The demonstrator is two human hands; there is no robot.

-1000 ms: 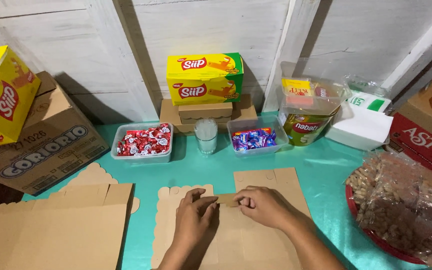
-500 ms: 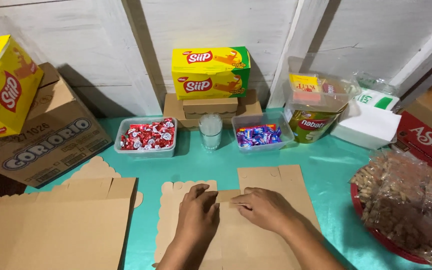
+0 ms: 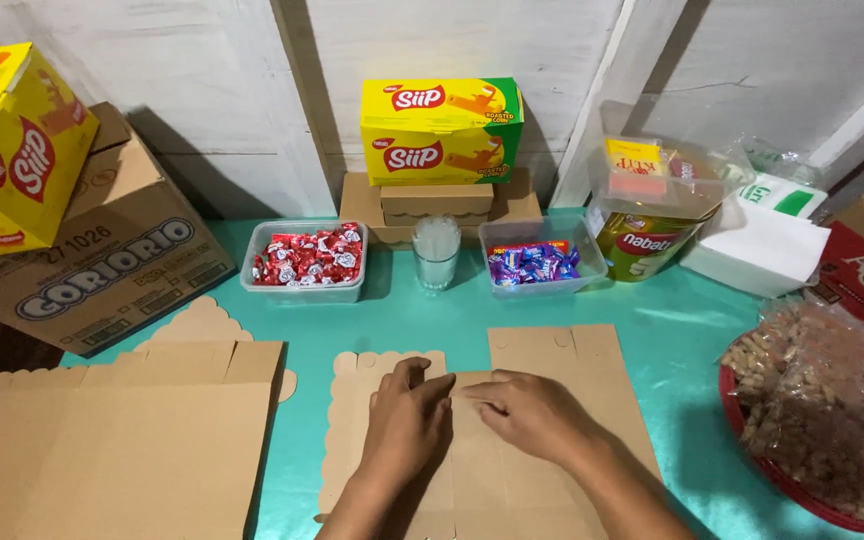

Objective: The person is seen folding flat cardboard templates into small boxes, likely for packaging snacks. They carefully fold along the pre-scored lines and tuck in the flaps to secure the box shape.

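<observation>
- The flat brown cardboard box blank (image 3: 542, 350) lies on the teal table (image 3: 652, 320), at the middle of the near edge, with its scalloped flap toward the left.
- The left hand (image 3: 407, 425) rests palm down on the blank, fingers loosely together and flat; it pinches nothing.
- The right hand (image 3: 532, 410) lies just beside it on the blank, fingertips pointing left and pressing a small folded tab where the two panels meet. Whether the tab is nipped between thumb and finger cannot be told.
- To crease well, a sound method is to keep the left palm as an anchor next to the fold line, so the sheet does not slide on the smooth table covering.
- Run the right fingertips along the scored line, not across it, with even pressure; uneven pressure is likely to give a crooked fold.
- Keep the scalloped edge flat; thin cardboard probably kinks if it is lifted by one corner.
- A stack of further blanks (image 3: 122, 450) sits at the near left corner, well apart from the hands.
- A tray of red sweets (image 3: 307, 260), a clear cup (image 3: 437, 250) and a tray of purple sweets (image 3: 537, 265) stand in a row toward the far edge. They are clear of the working area.
</observation>
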